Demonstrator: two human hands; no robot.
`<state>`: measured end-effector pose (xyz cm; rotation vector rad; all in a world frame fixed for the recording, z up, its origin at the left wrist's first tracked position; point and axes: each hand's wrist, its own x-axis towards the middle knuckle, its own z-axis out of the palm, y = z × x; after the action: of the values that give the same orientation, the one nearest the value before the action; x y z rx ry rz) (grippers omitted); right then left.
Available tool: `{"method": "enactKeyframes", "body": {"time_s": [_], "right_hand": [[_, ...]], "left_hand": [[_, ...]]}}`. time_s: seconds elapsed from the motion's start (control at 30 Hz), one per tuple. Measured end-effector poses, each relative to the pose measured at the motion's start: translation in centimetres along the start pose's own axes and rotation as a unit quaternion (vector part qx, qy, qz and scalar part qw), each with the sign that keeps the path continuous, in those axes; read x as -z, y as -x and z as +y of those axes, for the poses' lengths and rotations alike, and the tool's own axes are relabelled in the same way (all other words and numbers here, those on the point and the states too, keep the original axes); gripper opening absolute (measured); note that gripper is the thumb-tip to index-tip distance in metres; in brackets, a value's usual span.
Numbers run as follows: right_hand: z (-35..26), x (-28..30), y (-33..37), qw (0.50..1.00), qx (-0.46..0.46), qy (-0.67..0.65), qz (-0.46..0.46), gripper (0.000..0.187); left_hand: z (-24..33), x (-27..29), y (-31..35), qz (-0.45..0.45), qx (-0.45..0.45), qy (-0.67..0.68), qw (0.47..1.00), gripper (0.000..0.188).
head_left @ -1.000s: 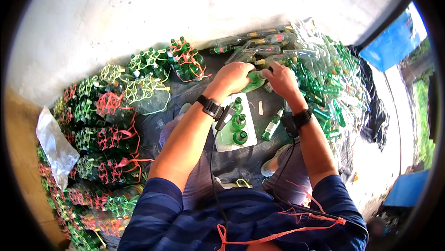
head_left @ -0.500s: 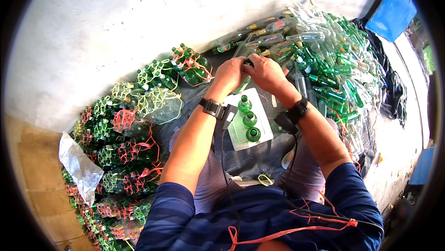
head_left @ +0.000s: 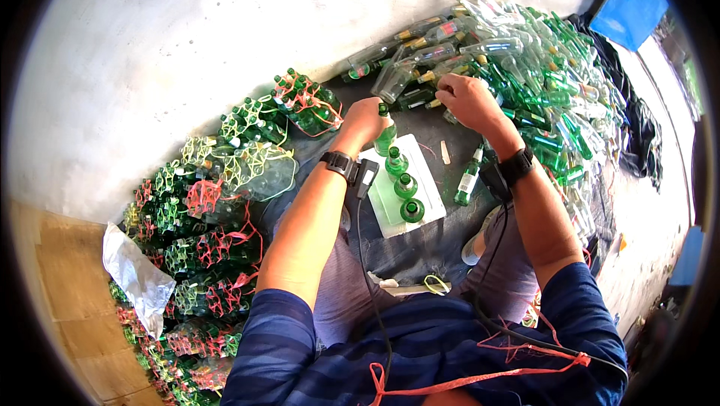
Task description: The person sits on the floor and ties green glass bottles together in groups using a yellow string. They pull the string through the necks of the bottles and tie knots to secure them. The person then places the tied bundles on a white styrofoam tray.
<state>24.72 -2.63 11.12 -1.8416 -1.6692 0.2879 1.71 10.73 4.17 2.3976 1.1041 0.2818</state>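
My left hand is closed round the neck of a green glass bottle, which stands at the far end of a white board. Nearer me on that board, three upright green bottles, the closest being an open-mouthed bottle, form a row with it. Away to the right, my right hand hovers by the edge of the bottle pile with its fingers curled together. Whatever may be between those fingertips is too small to make out. Beside the board a labelled green bottle lies on the dark sheet.
A large heap of loose bottles fills the far right. To the left are stacked bottle bundles tied with red and yellow strips. A silver sheet lies over them. The pale wall stands behind.
My hands have come apart: the right one moved rightward toward the heap, while the left stayed on the bottle and shifted slightly nearer. The labelled bottle beside the board has come into view.
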Motion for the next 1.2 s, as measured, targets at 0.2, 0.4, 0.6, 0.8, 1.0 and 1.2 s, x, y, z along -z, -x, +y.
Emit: {"method": "enactKeyframes", "body": {"time_s": [0.2, 0.4, 0.6, 0.8, 1.0, 1.2], "right_hand": [[0.6, -0.7, 0.0, 0.999, 0.025, -0.011, -0.029, 0.023], [1.0, -1.2, -0.2, 0.998, 0.021, 0.007, -0.057, 0.023], [1.5, -1.4, -0.2, 0.997, 0.018, 0.019, -0.067, 0.025], [1.9, -1.5, -0.2, 0.996, 0.023, 0.037, -0.076, 0.026], [2.2, -1.7, 0.0, 0.993, 0.013, 0.056, -0.100, 0.025], [2.2, -1.5, 0.2, 0.990, 0.005, 0.067, -0.128, 0.023]], "left_hand": [[-2.4, -2.4, -0.7, -0.027, -0.026, -0.039, 0.999, 0.023], [-3.8, -3.9, -0.5, -0.033, -0.028, 0.050, 0.998, 0.026], [-4.5, -5.2, -0.4, -0.062, -0.005, 0.077, 0.995, 0.022], [-4.8, -5.9, -0.3, -0.092, 0.036, 0.153, 0.983, 0.018], [-5.6, -5.1, -0.3, -0.098, 0.011, 0.007, 0.995, 0.048], [-4.4, -4.8, 0.4, -0.074, -0.036, -0.123, 0.989, 0.041]]}}
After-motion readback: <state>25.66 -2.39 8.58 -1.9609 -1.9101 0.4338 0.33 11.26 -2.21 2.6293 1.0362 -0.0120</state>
